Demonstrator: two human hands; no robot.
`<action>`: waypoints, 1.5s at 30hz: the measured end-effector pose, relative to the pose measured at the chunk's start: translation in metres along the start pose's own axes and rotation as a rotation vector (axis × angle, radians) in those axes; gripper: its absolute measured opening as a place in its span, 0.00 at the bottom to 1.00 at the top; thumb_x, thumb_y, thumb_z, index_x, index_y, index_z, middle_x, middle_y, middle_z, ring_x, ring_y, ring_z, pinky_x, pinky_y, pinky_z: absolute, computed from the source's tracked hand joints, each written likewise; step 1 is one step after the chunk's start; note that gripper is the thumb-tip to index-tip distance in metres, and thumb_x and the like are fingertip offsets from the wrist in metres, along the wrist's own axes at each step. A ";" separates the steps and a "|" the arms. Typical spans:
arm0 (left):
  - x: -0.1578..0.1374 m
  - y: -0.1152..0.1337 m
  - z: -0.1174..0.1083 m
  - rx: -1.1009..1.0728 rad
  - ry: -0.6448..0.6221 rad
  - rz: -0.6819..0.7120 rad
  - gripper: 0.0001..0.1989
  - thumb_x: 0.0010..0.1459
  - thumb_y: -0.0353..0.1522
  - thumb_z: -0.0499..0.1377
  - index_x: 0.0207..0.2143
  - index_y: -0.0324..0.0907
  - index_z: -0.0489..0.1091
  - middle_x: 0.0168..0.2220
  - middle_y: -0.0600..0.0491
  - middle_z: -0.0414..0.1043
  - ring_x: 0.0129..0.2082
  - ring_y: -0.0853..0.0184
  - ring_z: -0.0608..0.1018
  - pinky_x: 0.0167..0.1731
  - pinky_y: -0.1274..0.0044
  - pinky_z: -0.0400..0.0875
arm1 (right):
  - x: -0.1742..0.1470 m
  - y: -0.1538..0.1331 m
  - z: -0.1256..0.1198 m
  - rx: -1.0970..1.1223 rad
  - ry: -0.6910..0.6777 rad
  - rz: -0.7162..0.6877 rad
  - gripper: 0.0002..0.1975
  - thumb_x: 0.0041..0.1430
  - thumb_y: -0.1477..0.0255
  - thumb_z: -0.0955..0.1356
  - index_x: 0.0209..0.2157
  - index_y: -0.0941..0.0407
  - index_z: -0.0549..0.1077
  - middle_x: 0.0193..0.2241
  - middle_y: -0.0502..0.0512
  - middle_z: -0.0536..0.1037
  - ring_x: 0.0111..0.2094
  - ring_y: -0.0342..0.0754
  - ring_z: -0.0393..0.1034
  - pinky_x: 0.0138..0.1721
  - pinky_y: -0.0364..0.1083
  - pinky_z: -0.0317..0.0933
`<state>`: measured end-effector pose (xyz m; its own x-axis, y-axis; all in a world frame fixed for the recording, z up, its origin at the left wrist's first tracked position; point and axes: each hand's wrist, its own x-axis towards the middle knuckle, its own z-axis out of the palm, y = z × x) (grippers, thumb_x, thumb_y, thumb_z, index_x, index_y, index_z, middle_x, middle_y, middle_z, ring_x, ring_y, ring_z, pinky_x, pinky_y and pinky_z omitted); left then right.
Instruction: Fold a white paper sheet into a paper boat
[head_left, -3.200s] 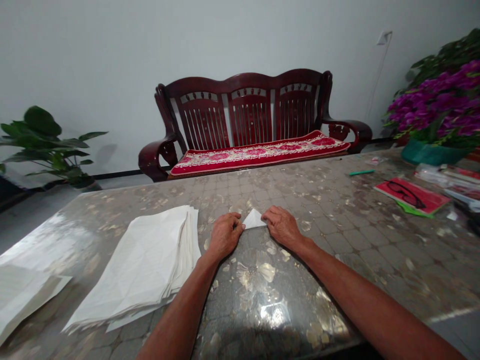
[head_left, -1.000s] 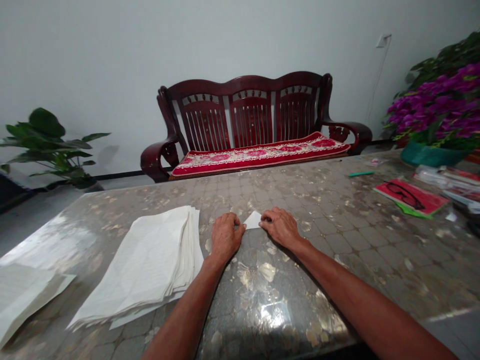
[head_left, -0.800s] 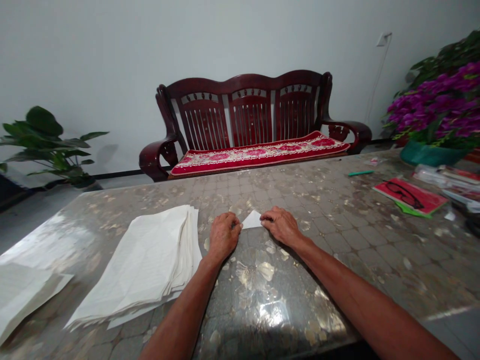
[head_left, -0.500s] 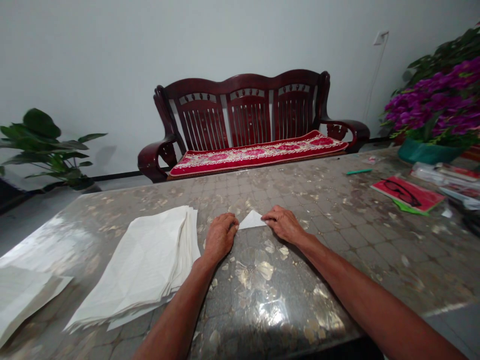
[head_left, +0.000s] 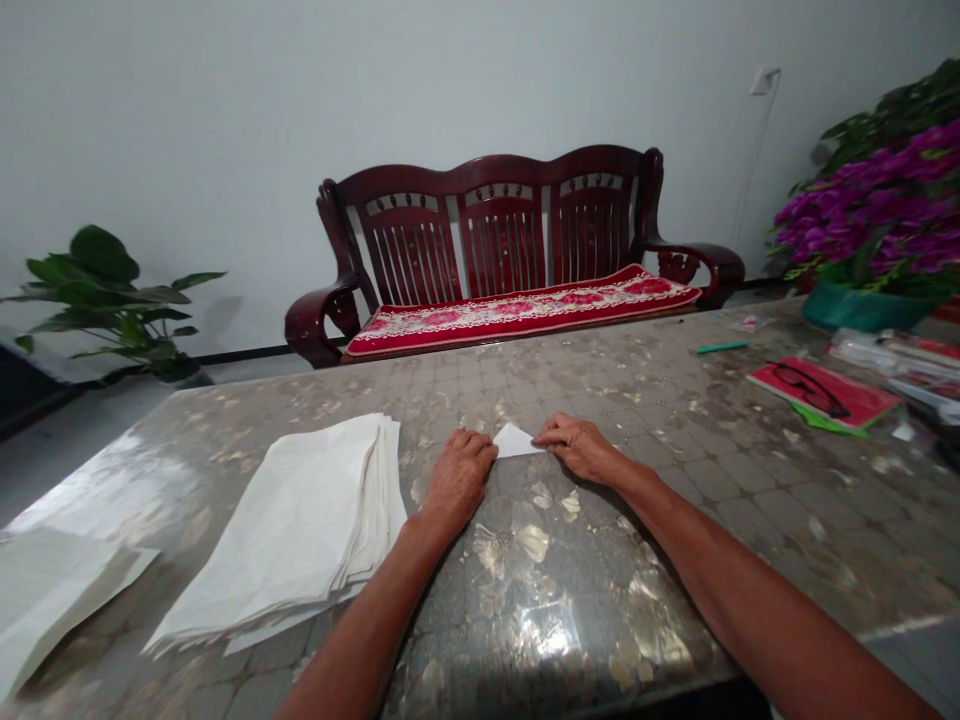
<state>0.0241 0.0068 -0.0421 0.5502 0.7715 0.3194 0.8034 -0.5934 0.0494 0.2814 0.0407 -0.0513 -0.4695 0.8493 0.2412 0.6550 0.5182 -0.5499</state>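
A small white triangle of folded paper [head_left: 516, 441] lies on the tabletop, its point facing away from me. The fingers of my left hand [head_left: 461, 470] are bent over its left corner and hide that end. On the right corner, the thumb and fingertips of my right hand [head_left: 581, 448] are closed in a pinch. Left of my left forearm is a thick stack of white paper sheets [head_left: 292, 520] with uneven edges. Another pale sheet [head_left: 60, 590], creased and partly lifted, sits at the far left edge.
The table [head_left: 465, 610] has a shiny floral cover. At right are a green pen [head_left: 722, 347], eyeglasses [head_left: 814, 388] on a red booklet [head_left: 866, 400], and purple flowers in a teal pot [head_left: 862, 305]. A wooden bench [head_left: 499, 230] stands behind, a leafy plant [head_left: 112, 300] at left.
My left hand has shifted right, and less of the folded paper's left side shows. My right hand has moved slightly right along with the paper. The whole view has shifted a little.
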 end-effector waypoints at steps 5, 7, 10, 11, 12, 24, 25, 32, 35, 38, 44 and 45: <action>0.001 0.024 -0.006 0.048 -0.075 -0.105 0.14 0.65 0.27 0.52 0.49 0.39 0.73 0.45 0.44 0.75 0.46 0.56 0.72 0.52 0.64 0.69 | 0.000 -0.002 -0.002 -0.011 -0.028 0.006 0.18 0.60 0.80 0.64 0.44 0.52 0.83 0.41 0.56 0.80 0.41 0.47 0.74 0.44 0.43 0.64; -0.003 0.031 -0.008 0.026 -0.048 -0.092 0.18 0.67 0.32 0.52 0.58 0.41 0.68 0.47 0.44 0.73 0.48 0.55 0.71 0.54 0.61 0.67 | -0.001 -0.004 -0.005 -0.015 -0.039 0.020 0.20 0.59 0.82 0.63 0.44 0.52 0.83 0.42 0.56 0.80 0.41 0.46 0.74 0.45 0.43 0.63; -0.010 0.034 -0.006 0.009 -0.022 -0.091 0.20 0.68 0.39 0.52 0.59 0.43 0.67 0.53 0.43 0.70 0.52 0.54 0.70 0.56 0.60 0.66 | 0.000 -0.012 -0.009 -0.020 -0.045 0.055 0.18 0.60 0.78 0.64 0.45 0.52 0.82 0.43 0.55 0.80 0.43 0.46 0.74 0.47 0.42 0.63; -0.011 0.034 -0.005 0.007 -0.017 -0.096 0.20 0.69 0.40 0.52 0.59 0.43 0.67 0.54 0.43 0.70 0.52 0.54 0.70 0.56 0.60 0.66 | 0.002 -0.016 -0.011 -0.034 -0.044 0.082 0.15 0.62 0.75 0.64 0.43 0.53 0.83 0.42 0.55 0.80 0.42 0.46 0.74 0.46 0.42 0.62; -0.012 0.033 -0.004 0.003 -0.014 -0.098 0.20 0.69 0.40 0.51 0.59 0.44 0.68 0.54 0.43 0.70 0.53 0.54 0.70 0.56 0.61 0.66 | 0.005 -0.021 -0.011 -0.060 -0.046 0.123 0.14 0.64 0.70 0.64 0.42 0.53 0.83 0.41 0.55 0.80 0.41 0.46 0.74 0.45 0.43 0.63; -0.011 0.035 -0.004 -0.022 -0.012 -0.108 0.20 0.69 0.39 0.51 0.59 0.42 0.68 0.54 0.41 0.70 0.53 0.53 0.70 0.55 0.61 0.69 | 0.058 -0.061 0.003 -0.423 -0.079 0.533 0.32 0.59 0.44 0.65 0.45 0.57 0.81 0.44 0.69 0.82 0.46 0.59 0.77 0.41 0.48 0.65; -0.011 0.036 -0.004 -0.020 -0.012 -0.112 0.20 0.69 0.39 0.51 0.58 0.42 0.68 0.54 0.42 0.70 0.53 0.54 0.71 0.54 0.61 0.69 | 0.059 -0.060 0.003 -0.423 -0.081 0.542 0.31 0.59 0.45 0.65 0.45 0.57 0.81 0.44 0.69 0.82 0.46 0.58 0.77 0.41 0.48 0.65; -0.011 0.035 0.008 -0.003 0.023 -0.078 0.19 0.69 0.37 0.52 0.58 0.40 0.67 0.62 0.43 0.67 0.64 0.51 0.66 0.64 0.56 0.60 | 0.068 -0.058 0.006 -0.418 -0.044 0.556 0.25 0.63 0.51 0.64 0.45 0.57 0.80 0.45 0.68 0.81 0.48 0.57 0.76 0.44 0.48 0.65; -0.012 0.033 0.013 -0.046 -0.007 -0.084 0.21 0.69 0.38 0.52 0.60 0.38 0.66 0.63 0.41 0.67 0.65 0.53 0.66 0.65 0.58 0.60 | 0.064 -0.055 0.006 -0.392 0.010 0.535 0.24 0.68 0.54 0.61 0.46 0.56 0.79 0.46 0.65 0.81 0.48 0.56 0.75 0.45 0.48 0.64; -0.012 0.031 0.015 -0.088 -0.018 -0.091 0.22 0.69 0.38 0.52 0.60 0.37 0.66 0.64 0.40 0.66 0.66 0.53 0.66 0.65 0.59 0.61 | 0.059 -0.056 0.011 -0.368 0.073 0.571 0.26 0.71 0.54 0.56 0.50 0.57 0.75 0.48 0.66 0.78 0.48 0.56 0.74 0.45 0.50 0.64; -0.014 0.029 0.015 -0.082 -0.007 -0.079 0.22 0.69 0.39 0.51 0.61 0.38 0.65 0.64 0.41 0.65 0.66 0.53 0.65 0.65 0.60 0.62 | 0.051 -0.058 0.025 -0.555 0.108 0.349 0.21 0.71 0.60 0.59 0.50 0.58 0.74 0.50 0.67 0.74 0.50 0.58 0.68 0.49 0.53 0.62; -0.015 0.029 0.015 -0.082 -0.012 -0.077 0.22 0.69 0.39 0.51 0.61 0.38 0.65 0.65 0.41 0.65 0.66 0.53 0.65 0.65 0.59 0.62 | 0.048 -0.055 0.023 -0.573 0.087 0.303 0.19 0.72 0.61 0.58 0.49 0.58 0.74 0.49 0.66 0.74 0.50 0.58 0.67 0.49 0.52 0.61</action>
<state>0.0430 -0.0185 -0.0595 0.4907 0.8180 0.3000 0.8224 -0.5486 0.1508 0.2092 0.0507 -0.0283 -0.1810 0.9587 0.2194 0.9739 0.2058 -0.0959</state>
